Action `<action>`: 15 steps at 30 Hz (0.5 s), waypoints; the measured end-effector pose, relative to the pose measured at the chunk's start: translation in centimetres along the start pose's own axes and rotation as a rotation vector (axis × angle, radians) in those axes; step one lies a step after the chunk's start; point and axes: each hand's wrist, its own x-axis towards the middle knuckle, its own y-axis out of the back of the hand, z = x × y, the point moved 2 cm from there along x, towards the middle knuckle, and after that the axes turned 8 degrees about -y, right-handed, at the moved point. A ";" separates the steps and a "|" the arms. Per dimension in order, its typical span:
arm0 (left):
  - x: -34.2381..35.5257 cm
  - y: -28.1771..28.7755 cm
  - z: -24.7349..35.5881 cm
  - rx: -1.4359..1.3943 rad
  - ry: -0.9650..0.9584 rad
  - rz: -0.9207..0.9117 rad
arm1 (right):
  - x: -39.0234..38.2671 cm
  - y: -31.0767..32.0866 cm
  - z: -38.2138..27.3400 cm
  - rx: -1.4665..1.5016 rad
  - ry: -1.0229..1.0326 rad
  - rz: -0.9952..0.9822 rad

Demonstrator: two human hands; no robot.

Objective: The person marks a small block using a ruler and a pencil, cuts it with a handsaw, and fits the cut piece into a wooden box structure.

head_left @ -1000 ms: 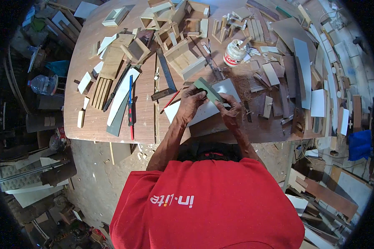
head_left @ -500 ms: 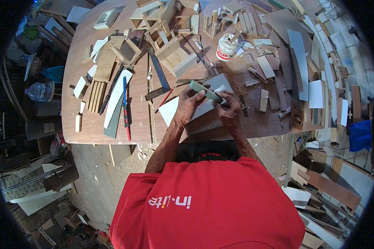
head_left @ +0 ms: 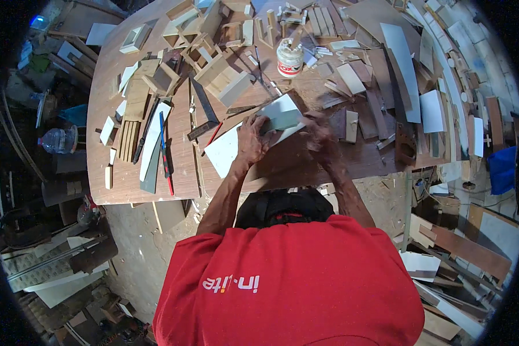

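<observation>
My left hand (head_left: 252, 139) is closed on the left end of a small grey-green block (head_left: 284, 120), its broad face turned up. Below the block lies a white board (head_left: 221, 154), set aslant near the front edge of the table. At the block's right end, my right hand (head_left: 322, 137) is smeared by motion, so its fingers cannot be made out. A red pencil (head_left: 212, 137) and a dark metal square (head_left: 206, 115) lie just left of the board.
A white glue jar (head_left: 289, 59) stands beyond the hands among wood scraps. Small wooden boxes (head_left: 225, 78) crowd the back of the wooden table (head_left: 181, 155). A blue-and-red cutter (head_left: 165, 151) rests on white strips at left. Offcuts (head_left: 352, 78) are heaped at right.
The grey-green block has come down over the white board and been turned broad face up. My right hand has shifted at its right end and become blurred. The whole view has shifted slightly.
</observation>
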 end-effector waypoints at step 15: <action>1.8 -4.4 3.1 0.306 -0.082 0.113 | -14.1 19.9 10.0 -0.690 -0.506 0.667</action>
